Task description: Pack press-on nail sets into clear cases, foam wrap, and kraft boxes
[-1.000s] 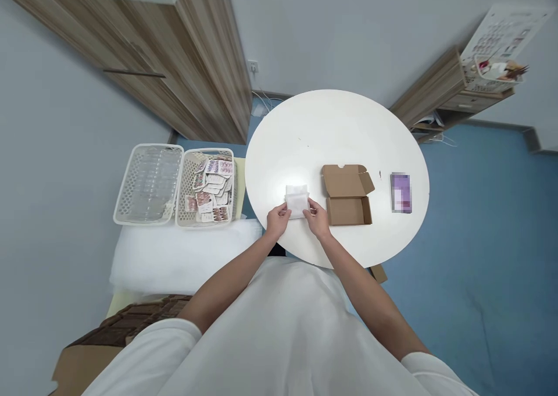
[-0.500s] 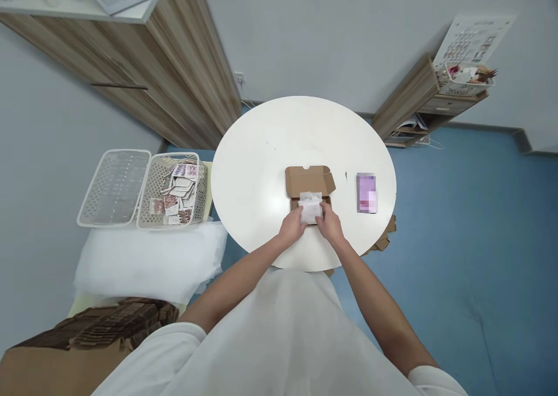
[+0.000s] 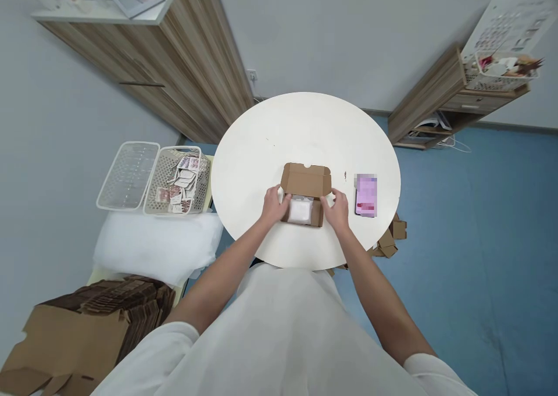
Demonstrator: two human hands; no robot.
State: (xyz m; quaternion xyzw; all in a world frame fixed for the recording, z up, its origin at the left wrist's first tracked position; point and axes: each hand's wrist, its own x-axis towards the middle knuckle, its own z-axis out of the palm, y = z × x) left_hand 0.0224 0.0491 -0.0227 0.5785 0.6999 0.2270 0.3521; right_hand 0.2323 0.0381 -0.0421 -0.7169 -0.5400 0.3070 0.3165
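So the white packet (image 3: 300, 211) has been let go of. Half a second ago it was pinched between both hands over the open cardboard box (image 3: 306, 181); now it's been laid down inside the tray part, nearer the left wall, with a strip of bare cardboard showing on the right. That makes it contained rather than carried, though the lid is still flipped back, so nothing's been closed up.

The grip has been moved to the box itself. The left hand (image 3: 274, 206) is placed at the left side by the lid fold, the right hand (image 3: 339, 211) at the right side, thumbs set inward and a bit apart from the fingers. Whether cardboard is really being pinched can't be told from this angle, tbh.

The box is sat on the white counter (image 3: 257, 146), with the phone (image 3: 366, 196) lying off to the right, untouched. Over on the left, a basket of printed cards (image 3: 185, 181) can be seen beside a clear-looking one (image 3: 129, 175).
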